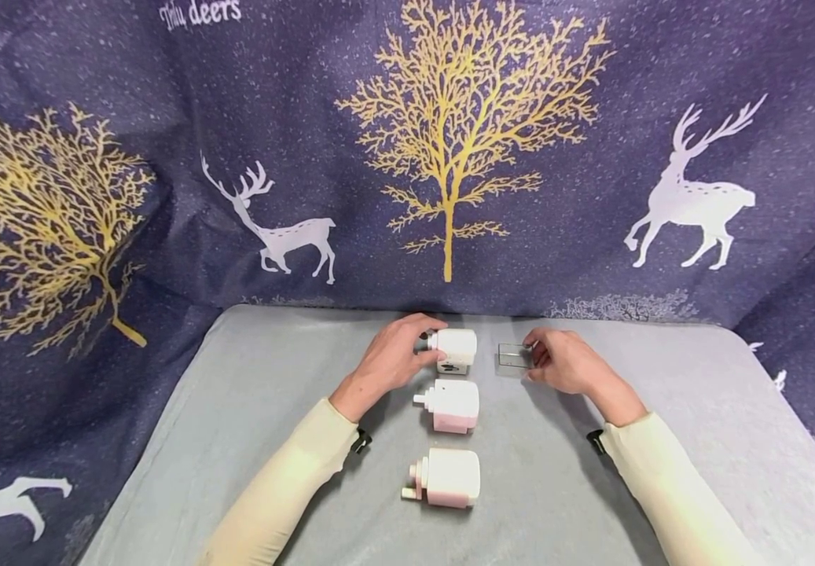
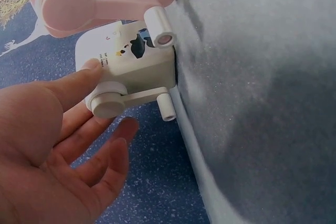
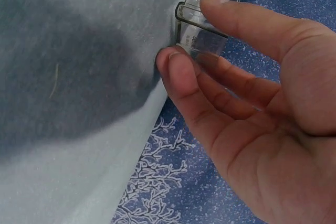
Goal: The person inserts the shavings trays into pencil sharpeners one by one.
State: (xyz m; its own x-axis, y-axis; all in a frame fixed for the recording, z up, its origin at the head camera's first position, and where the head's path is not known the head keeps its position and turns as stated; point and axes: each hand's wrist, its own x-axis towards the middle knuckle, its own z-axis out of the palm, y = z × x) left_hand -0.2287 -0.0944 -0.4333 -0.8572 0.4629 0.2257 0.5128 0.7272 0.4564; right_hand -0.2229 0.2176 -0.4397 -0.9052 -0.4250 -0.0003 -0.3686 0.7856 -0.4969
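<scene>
My left hand [image 1: 394, 352] holds a white crank pencil sharpener [image 1: 458, 343] at the far end of a row, thumb on one side and fingers on the other. In the left wrist view the white sharpener [image 2: 149, 75] shows a dark cartoon print and a small crank. To its right, my right hand [image 1: 568, 363] grips a small clear plastic box [image 1: 512, 356] by its right end. The right wrist view has the thumb [image 3: 247, 19] on one wall of the clear box [image 3: 207, 30], with fingers on the opposite side.
Two pink-and-white crank sharpeners stand nearer on the grey table [image 1: 294, 346], one in the middle [image 1: 457, 402] and one closest [image 1: 453, 476], cranks facing left. A dark blue cloth [image 1: 379, 259] with deer and trees hangs behind the table's far edge.
</scene>
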